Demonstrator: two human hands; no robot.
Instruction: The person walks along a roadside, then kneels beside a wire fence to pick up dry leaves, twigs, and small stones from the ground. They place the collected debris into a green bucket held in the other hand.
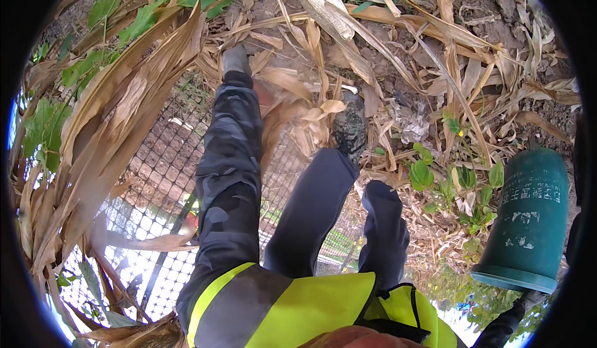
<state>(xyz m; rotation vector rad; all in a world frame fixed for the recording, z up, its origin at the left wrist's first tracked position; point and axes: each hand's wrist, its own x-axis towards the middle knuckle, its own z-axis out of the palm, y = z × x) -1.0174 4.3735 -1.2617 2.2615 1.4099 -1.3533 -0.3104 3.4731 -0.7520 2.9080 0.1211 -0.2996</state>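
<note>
My left hand (236,61), in a grey glove below a camouflage sleeve, reaches down among dry corn leaves (284,84) near the soil; its fingers are mostly hidden, so its grip cannot be told. Beside that wrist is a blurred reddish-brown thing, partly covered. At the lower right my right hand (533,297), also gloved, is at the rim of a green plastic bucket (531,208) and appears to hold it. The bucket bears worn white writing; its inside is hidden.
A black mesh fence (158,161) runs along the left, with tall dry corn stalks and leaves (126,100) against it. My legs (312,208) and a shoe (350,124) are mid-view. Crumpled plastic film (413,126) and green weeds (422,175) lie between shoe and bucket.
</note>
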